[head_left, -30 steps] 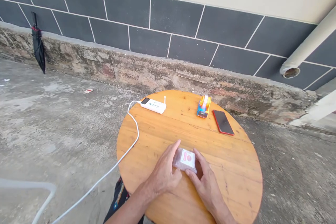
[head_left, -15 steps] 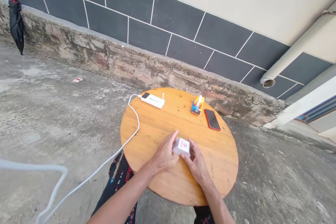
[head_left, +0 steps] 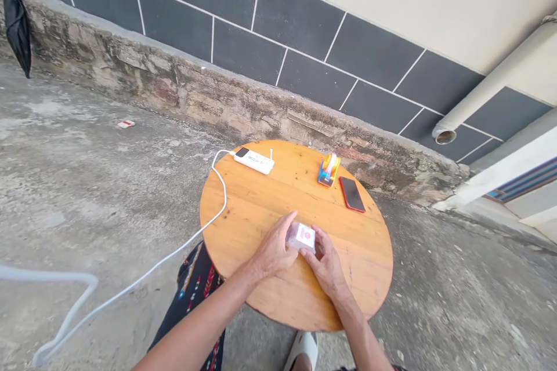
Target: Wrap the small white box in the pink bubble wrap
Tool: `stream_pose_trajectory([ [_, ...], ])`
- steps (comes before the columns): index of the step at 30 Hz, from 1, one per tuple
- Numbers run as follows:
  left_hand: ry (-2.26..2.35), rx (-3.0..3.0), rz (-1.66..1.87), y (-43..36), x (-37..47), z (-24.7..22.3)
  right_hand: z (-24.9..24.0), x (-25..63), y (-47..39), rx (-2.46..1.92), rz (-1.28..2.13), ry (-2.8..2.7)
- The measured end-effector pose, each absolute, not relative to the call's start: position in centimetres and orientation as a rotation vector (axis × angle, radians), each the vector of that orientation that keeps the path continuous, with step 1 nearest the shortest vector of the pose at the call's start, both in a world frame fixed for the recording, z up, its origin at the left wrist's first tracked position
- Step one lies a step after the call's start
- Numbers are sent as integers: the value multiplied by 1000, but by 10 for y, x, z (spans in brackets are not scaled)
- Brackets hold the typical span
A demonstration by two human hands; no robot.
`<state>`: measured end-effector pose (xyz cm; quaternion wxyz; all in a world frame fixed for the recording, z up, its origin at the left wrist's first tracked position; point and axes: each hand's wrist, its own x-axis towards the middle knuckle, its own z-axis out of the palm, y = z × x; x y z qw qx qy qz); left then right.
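Note:
A small clear plastic box (head_left: 301, 237) with a white and pink label on top is at the near middle of the round wooden table (head_left: 243, 208). My left hand (head_left: 277, 248) grips its left side, with a finger stretched along the far edge. On the right side, my right hand (head_left: 324, 259) closes on the same box with its fingers behind and thumb in front. The box's underside is hidden, so I cannot tell whether it rests on the wood.
A white power strip (head_left: 254, 160) lies at the table's far left, its white cable (head_left: 191, 237) running off the edge. Far right are a yellow and blue tape dispenser (head_left: 328, 170) and a red-edged phone (head_left: 352, 194). A folded umbrella (head_left: 16, 23) leans against the wall.
The view has shifted slightly, and a shoe now shows below the table. Both hands stay on the box with almost the same grip.

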<state>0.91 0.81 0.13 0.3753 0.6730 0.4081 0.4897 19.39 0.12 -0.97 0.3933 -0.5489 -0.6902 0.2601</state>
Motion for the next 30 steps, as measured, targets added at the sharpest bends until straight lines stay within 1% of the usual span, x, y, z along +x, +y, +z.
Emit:
stream_pose_trajectory([
  [15, 1130, 1826, 1261, 5, 9, 3, -8, 198, -3, -1308, 655, -1863],
  [21, 1186, 1810, 1356, 4, 6, 7, -6, 200, -5, -1270, 714, -1816],
  [30, 1148, 1745, 1296, 5, 10, 11, -9, 200, -6, -1318, 810, -1736],
])
